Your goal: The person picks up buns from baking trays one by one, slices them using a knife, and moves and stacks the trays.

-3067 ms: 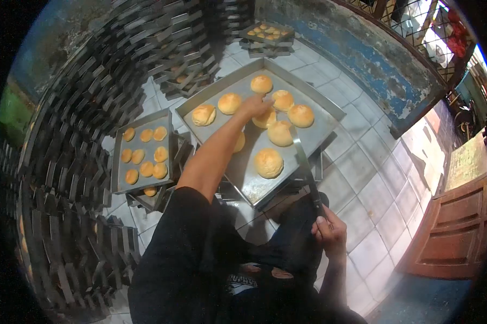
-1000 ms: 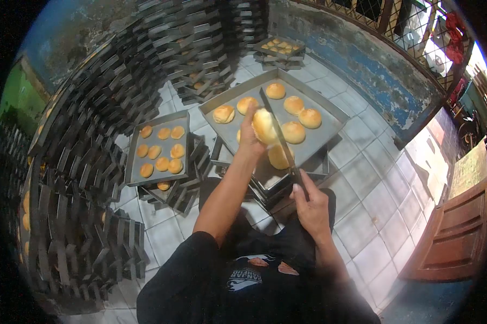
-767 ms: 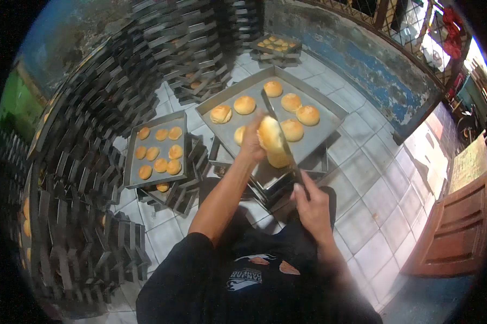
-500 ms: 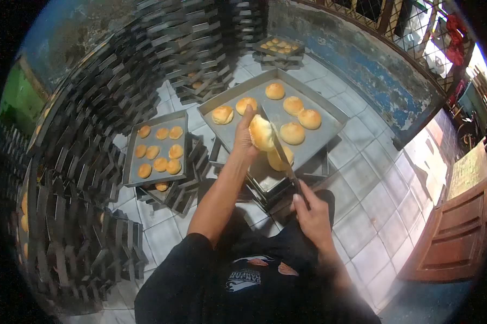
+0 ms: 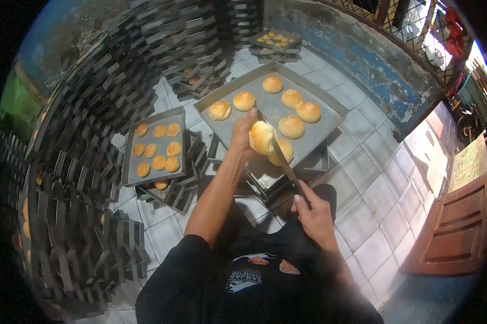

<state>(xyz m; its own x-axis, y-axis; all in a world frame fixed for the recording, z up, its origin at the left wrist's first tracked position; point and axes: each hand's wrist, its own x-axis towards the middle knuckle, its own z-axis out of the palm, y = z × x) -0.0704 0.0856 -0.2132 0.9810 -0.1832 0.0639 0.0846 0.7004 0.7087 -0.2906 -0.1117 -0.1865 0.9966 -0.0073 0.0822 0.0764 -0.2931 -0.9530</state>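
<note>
1. The round, golden-topped bread bun (image 5: 262, 138) is in the left hand (image 5: 244, 134), raised over the wide grey metal tray (image 5: 320, 129); this hand is curled around the bun's left side, so it is the nearer one.
2. The right hand (image 5: 314, 214) is gripping the long, narrow, dark-handled metal knife (image 5: 287, 166), which slants forward and leftward along the bun's right side (how deep it enters, I cannot tell).
3. The bun looks puffy, browned on top, paler at its edges.
</note>
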